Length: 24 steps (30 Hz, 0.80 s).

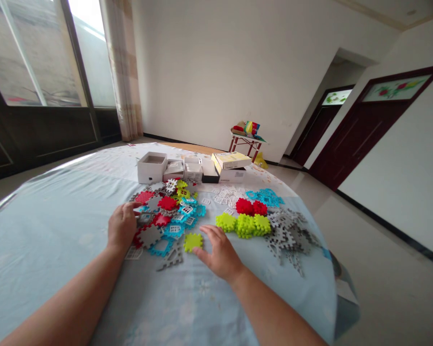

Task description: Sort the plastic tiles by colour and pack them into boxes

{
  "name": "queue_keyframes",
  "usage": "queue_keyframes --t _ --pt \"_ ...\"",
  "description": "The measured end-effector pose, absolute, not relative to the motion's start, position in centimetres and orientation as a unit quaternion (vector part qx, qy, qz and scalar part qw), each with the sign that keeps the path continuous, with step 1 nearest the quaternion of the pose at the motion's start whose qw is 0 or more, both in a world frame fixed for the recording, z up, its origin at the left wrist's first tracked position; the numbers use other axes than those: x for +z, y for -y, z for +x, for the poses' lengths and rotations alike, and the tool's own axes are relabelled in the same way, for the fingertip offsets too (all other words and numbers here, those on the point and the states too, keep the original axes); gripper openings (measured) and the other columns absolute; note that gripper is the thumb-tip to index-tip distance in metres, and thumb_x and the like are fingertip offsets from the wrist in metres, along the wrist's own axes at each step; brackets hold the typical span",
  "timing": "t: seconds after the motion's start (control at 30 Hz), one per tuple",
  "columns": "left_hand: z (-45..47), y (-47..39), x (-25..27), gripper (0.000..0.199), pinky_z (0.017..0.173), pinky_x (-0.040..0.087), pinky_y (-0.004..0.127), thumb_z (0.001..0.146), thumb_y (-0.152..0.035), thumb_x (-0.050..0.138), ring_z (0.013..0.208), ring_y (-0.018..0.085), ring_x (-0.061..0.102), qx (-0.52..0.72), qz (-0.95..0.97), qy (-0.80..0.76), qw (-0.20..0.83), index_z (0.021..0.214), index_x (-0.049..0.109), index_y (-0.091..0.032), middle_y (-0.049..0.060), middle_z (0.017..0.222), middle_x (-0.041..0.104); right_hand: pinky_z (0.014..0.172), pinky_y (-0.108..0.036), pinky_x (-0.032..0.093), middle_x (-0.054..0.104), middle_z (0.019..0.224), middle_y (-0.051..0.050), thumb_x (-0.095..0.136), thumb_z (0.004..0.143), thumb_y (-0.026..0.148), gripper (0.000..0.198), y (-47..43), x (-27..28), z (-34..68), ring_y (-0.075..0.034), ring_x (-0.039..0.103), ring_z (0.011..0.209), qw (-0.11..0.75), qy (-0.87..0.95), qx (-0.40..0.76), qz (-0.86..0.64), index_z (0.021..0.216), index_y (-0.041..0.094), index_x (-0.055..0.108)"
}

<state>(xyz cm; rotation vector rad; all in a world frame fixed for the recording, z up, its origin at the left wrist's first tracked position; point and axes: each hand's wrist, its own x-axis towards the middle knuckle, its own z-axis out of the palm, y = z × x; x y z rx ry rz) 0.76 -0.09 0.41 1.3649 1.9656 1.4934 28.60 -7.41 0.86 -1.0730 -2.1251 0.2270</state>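
Plainly, in the head view, the right hand (222, 254) was beside a single green tile (193, 242), which lay flat on the desk (166, 312), near the right side of the mixed pile (167, 203). The grip of this hand was apart: the thumb was close to the near right corner of the tile, and the fingers pointed beyond its far right corner. The left hand (122, 226) was at the left edge of the mixed pile; I could not tell whether its grip was clamped on a piece. Further right lay the green heap (247, 226), the red tiles (250, 207) and the grey heap (292, 230). In my judgement, the tile was best held by two opposite edges, with light force, and the toothed pieces of the pile needed loosening one by one.
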Motion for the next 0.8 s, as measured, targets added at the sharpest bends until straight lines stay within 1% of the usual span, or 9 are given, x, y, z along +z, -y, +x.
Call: queue_keyframes --t 0.07,0.1,0.2,0.3,0.43,0.57,0.67,0.8 --pt "0.8 0.1 0.5 0.045 0.056 0.043 0.026 0.081 -0.033 0.026 0.068 0.018 0.059 0.523 0.478 -0.688 0.156 0.089 0.066 -0.015 0.005 0.071 0.063 0.099 -0.042 0.037 0.054 0.120 -0.013 0.067 0.072 0.036 0.060 7.3 0.5 28.4 -0.025 0.047 0.111 0.343 0.838 0.088 -0.414 0.124 0.013 0.047" --pt "0.8 0.2 0.6 0.044 0.056 0.043 0.026 0.081 -0.033 0.026 0.068 0.018 0.059 0.523 0.478 -0.688 0.156 0.089 0.066 -0.016 0.005 0.071 0.063 0.099 -0.042 0.036 0.054 0.120 -0.013 0.069 0.071 0.035 0.062 7.2 0.4 28.3 -0.025 0.047 0.111 0.332 0.843 0.092 -0.413 0.124 0.013 0.047" --pt "0.8 0.2 0.6 0.044 0.056 0.043 0.026 0.080 -0.033 0.027 0.067 0.019 0.058 0.524 0.475 -0.690 0.155 0.091 0.066 -0.015 0.005 0.070 0.062 0.095 -0.039 0.039 0.059 0.113 -0.010 0.070 0.070 0.031 0.057 7.0 0.2 28.1 -0.024 0.049 0.106 0.312 0.846 0.112 -0.418 0.121 0.015 0.051" --pt "0.8 0.1 0.5 0.044 0.055 0.043 0.027 0.081 -0.033 0.027 0.066 0.019 0.058 0.524 0.474 -0.690 0.155 0.091 0.066 -0.015 0.005 0.069 0.062 0.093 -0.037 0.039 0.061 0.107 -0.008 0.072 0.069 0.030 0.054 6.9 0.2 28.2 -0.023 0.050 0.102 0.310 0.839 0.128 -0.428 0.118 0.016 0.053" --pt "0.8 0.1 0.5 0.044 0.053 0.042 0.026 0.081 -0.033 0.027 0.065 0.018 0.058 0.524 0.476 -0.689 0.155 0.092 0.066 -0.015 0.004 0.070 0.062 0.094 -0.037 0.037 0.059 0.110 -0.008 0.073 0.068 0.031 0.057 7.0 0.3 28.3 -0.023 0.049 0.103 0.307 0.838 0.130 -0.431 0.119 0.017 0.053" --pt "0.8 0.2 0.6 0.044 0.052 0.041 0.026 0.081 -0.032 0.027 0.065 0.018 0.058 0.522 0.477 -0.690 0.153 0.092 0.066 -0.015 0.005 0.070 0.062 0.094 -0.037 0.038 0.059 0.110 -0.008 0.072 0.069 0.031 0.055 7.1 0.4 28.2 -0.023 0.049 0.104 0.298 0.843 0.133 -0.428 0.119 0.017 0.054" --pt "0.7 0.2 0.6 0.044 0.052 0.041 0.026 0.081 -0.032 0.027 0.065 0.018 0.058 0.521 0.478 -0.691 0.153 0.091 0.066 -0.016 0.004 0.070 0.062 0.094 -0.038 0.038 0.060 0.109 -0.007 0.072 0.069 0.032 0.055 6.9 1.2 28.9 -0.023 0.051 0.103 0.316 0.837 0.127 -0.427 0.119 0.019 0.053" --pt "0.6 0.2 0.5 0.044 0.054 0.041 0.026 0.081 -0.033 0.027 0.066 0.018 0.058 0.521 0.477 -0.691 0.151 0.091 0.066 -0.016 0.004 0.069 0.062 0.096 -0.040 0.036 0.058 0.113 -0.009 0.065 0.076 0.031 0.046 5.6 2.6 31.6 -0.023 0.049 0.107 0.375 0.795 0.060 -0.472 0.118 0.019 0.052"
